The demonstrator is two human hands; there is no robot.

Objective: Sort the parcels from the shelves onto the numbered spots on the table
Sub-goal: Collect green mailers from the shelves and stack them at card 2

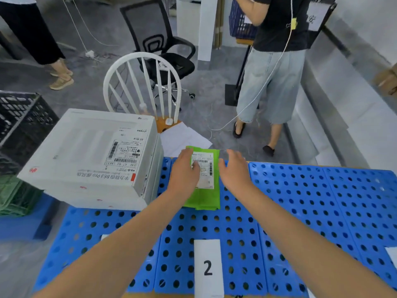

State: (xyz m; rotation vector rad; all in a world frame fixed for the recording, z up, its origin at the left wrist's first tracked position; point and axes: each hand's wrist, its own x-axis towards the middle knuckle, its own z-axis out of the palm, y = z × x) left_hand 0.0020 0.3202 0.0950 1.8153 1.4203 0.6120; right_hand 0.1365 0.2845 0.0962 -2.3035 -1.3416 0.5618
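Left hand [185, 168] lies flat on the green parcel [206, 198]; right hand [235, 168] hovers spread at its 3 o'clock edge, holding nothing; parcel rests on the table [300, 201], 12 o'clock of the 2 card [208, 267]; seemingly placed; next, withdraw cleanly.

Green parcel [204, 198] label print illegible, right card [392, 254] cut off

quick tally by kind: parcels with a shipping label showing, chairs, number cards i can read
parcels with label: 2 (white box, green bag)
chairs: 2 (white wooden chair, black office chair)
readable number cards: 1 (card 2)
total: 5
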